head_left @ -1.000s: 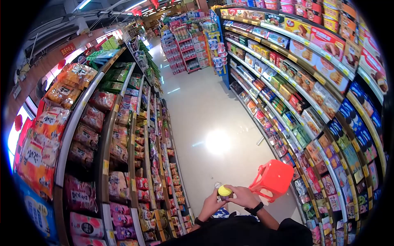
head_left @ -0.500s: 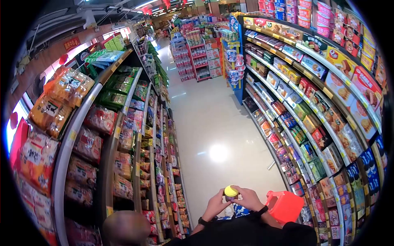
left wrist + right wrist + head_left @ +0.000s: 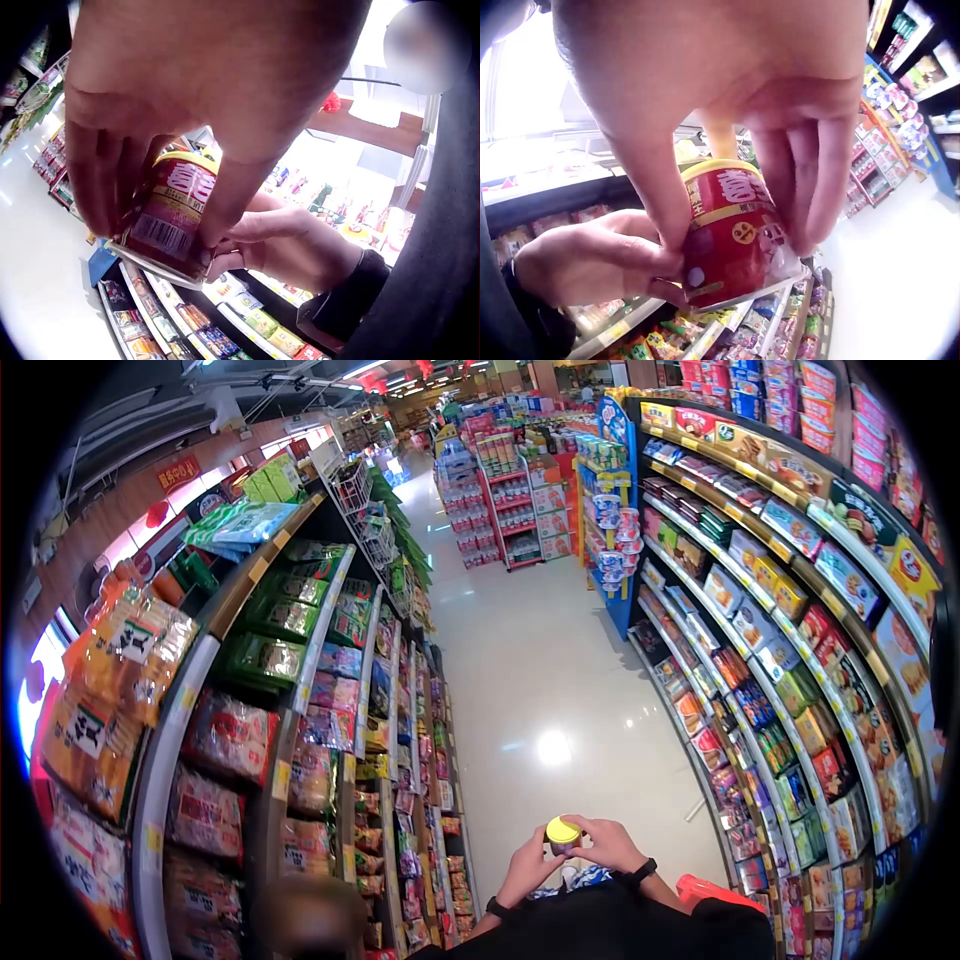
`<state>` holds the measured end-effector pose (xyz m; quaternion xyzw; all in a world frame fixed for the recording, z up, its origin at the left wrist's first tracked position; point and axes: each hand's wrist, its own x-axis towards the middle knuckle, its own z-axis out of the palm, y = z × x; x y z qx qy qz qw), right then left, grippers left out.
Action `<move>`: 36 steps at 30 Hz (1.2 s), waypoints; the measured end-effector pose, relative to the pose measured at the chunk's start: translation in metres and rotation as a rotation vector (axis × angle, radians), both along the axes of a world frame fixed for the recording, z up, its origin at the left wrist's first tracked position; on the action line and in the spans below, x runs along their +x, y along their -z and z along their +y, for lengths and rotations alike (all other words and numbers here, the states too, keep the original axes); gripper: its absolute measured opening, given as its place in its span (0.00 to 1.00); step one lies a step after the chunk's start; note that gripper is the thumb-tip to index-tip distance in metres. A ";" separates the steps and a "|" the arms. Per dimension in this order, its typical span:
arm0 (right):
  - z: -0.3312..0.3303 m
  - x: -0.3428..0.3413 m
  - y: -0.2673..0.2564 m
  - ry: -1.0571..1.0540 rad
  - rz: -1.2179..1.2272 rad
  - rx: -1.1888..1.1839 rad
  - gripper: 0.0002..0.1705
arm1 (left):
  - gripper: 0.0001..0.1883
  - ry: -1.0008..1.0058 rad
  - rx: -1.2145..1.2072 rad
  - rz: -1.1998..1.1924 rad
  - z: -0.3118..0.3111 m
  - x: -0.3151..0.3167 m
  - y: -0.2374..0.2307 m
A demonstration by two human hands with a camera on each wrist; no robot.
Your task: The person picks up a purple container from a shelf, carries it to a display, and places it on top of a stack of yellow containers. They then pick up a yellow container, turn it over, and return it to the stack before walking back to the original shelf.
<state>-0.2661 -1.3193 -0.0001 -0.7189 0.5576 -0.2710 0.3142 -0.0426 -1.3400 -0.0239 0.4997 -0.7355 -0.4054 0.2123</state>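
Note:
Both hands hold a small red can with a yellow lid (image 3: pixel 563 830) low in the middle of the head view. The left hand (image 3: pixel 527 868) grips its left side and the right hand (image 3: pixel 611 846) its right side. In the left wrist view the can's label (image 3: pixel 166 217) shows a barcode, with thumb and fingers of the left hand (image 3: pixel 187 82) around it. The right wrist view shows the red can (image 3: pixel 731 232) tilted, between the thumb and fingers of the right hand (image 3: pixel 720 82).
Shelves of bagged snacks (image 3: pixel 228 735) stand on the left, and shelves of boxed goods (image 3: pixel 800 620) on the right. A red basket (image 3: pixel 720 892) is beside the right forearm. Display racks (image 3: pixel 505 500) stand farther along the pale floor (image 3: pixel 530 670).
The head view has shifted, so the far racks appear lower and farther right. The red basket has slid down toward the lower edge. Both hands still hold the can.

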 end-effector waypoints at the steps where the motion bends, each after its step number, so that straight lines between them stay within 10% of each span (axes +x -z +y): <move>1: -0.020 0.000 -0.004 0.001 -0.007 0.006 0.38 | 0.37 -0.010 -0.025 0.006 -0.017 0.000 -0.009; 36: -0.689 -0.069 0.033 0.099 0.042 0.056 0.39 | 0.41 0.201 0.091 -0.057 -0.730 -0.065 0.046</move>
